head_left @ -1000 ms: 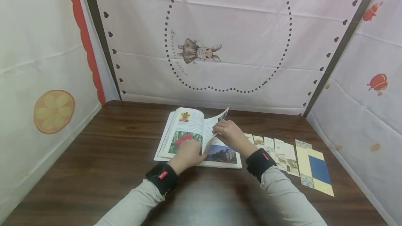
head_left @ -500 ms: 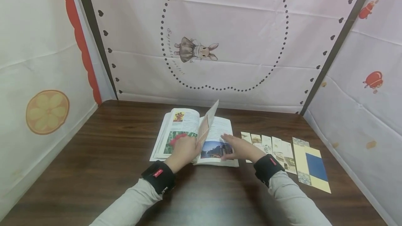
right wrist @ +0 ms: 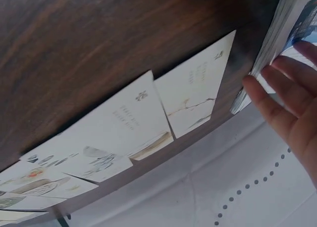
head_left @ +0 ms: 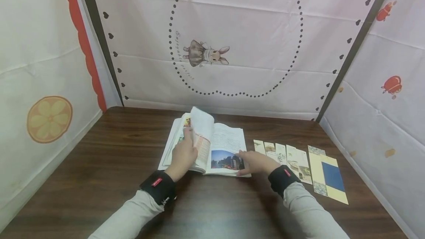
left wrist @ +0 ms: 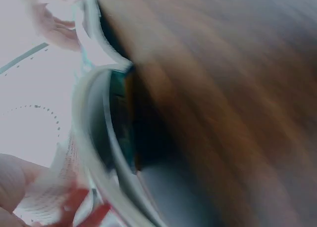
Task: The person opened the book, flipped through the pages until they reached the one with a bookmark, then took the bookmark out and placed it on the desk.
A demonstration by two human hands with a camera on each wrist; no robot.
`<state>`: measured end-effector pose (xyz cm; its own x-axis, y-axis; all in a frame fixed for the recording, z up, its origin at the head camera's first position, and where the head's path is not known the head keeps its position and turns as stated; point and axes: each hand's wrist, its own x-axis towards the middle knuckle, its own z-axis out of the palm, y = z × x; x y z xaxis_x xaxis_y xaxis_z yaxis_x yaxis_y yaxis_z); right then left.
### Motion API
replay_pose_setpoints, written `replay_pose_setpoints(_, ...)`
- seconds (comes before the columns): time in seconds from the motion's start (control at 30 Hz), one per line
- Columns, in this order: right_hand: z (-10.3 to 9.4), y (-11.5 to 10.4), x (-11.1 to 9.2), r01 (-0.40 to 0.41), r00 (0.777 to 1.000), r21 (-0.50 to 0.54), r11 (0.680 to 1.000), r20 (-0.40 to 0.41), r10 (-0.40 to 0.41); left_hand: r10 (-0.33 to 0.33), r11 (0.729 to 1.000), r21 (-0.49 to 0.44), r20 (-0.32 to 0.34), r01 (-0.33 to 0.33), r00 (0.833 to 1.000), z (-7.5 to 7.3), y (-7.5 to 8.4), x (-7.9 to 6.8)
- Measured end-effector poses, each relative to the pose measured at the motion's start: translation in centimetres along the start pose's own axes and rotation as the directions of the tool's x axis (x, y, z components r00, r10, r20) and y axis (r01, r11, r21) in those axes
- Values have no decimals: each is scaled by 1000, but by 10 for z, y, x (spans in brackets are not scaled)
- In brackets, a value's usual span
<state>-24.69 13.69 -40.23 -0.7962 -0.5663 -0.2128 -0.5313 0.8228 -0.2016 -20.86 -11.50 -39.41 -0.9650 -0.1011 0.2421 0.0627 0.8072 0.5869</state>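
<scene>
An open book [head_left: 229, 135] lies on the table with colour pictures on its pages. My left hand [head_left: 182, 156] is over the left side, its index finger extended along the edge of a raised page [head_left: 202, 124] that leans over to the left. In the left wrist view, that hand [left wrist: 15, 187] is blurred beside the curved pages, so its exact contact is hard to tell. My right hand [head_left: 257, 162] rests with extended fingers on the lower right page, by a photo of a building. The right wrist view shows its spread fingers [right wrist: 277, 98] at the book's edge.
Several illustrated cards [head_left: 292, 158] lie in an overlapping row right of the book. Beyond them are yellow patterned cards [head_left: 315, 169] with a blue panel [head_left: 333, 176]. White printed cloth walls [head_left: 259, 58] enclose the brown table [head_left: 109, 172].
My right hand let go of a raised page and came down on the right page. The raised page swung leftwards, and my left hand moved left and up along with it.
</scene>
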Motion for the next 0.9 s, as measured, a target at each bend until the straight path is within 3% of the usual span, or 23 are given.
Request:
replay_pose_setpoints(0.1, 0, 5, -2, 43, 999, 1, 999, -13, -43, 75, 988, 133, -4, -74, 997, 2, -6, -2)
replay_pose_setpoints(0.2, -1, 7, -4, 82, 996, 6, 997, -27, -82, 204, 940, 279, 7, -198, 979, 5, -10, -3)
replay_pose_setpoints(0.27, -1, 8, -4, 95, 995, 10, 995, -28, -95, 333, 874, 353, 70, -335, 940, 7, -12, -4)
replay_pose_setpoints(0.33, -1, 8, -5, 98, 995, 15, 995, -23, -97, 439, 801, 361, 189, -478, 879, 9, -13, -7)
replay_pose_setpoints(0.4, -1, 7, -5, 103, 995, 5, 995, -19, -103, 462, 770, 315, 324, -555, 826, 11, -14, -11)
replay_pose_setpoints(0.43, 0, 6, -4, 105, 994, 0, 994, -19, -105, 440, 779, 289, 379, -556, 814, 11, -13, -12)
replay_pose_setpoints(0.5, 0, 5, -3, 109, 994, -8, 994, -18, -109, 363, 825, 261, 435, -502, 824, 11, -13, -14)
replay_pose_setpoints(0.57, 0, 3, -2, 107, 994, -15, 994, -19, -108, 299, 855, 273, 434, -441, 850, 8, -11, -14)
replay_pose_setpoints(0.63, -1, 2, -2, 101, 995, -11, 995, -25, -101, 286, 860, 286, 415, -423, 864, 5, -11, -11)
replay_pose_setpoints(0.7, -1, 1, -1, 100, 994, -26, 995, -45, -101, 300, 849, 298, 406, -436, 863, 3, -10, -8)
replay_pose_setpoints(0.83, 0, -1, 0, 108, 984, -134, 985, -128, -125, 308, 831, 326, 405, -451, 861, 5, -9, -4)
replay_pose_setpoints(0.9, 1, -2, 0, 105, 970, -217, 971, -193, -148, 289, 840, 326, 408, -434, 866, 7, -8, -4)
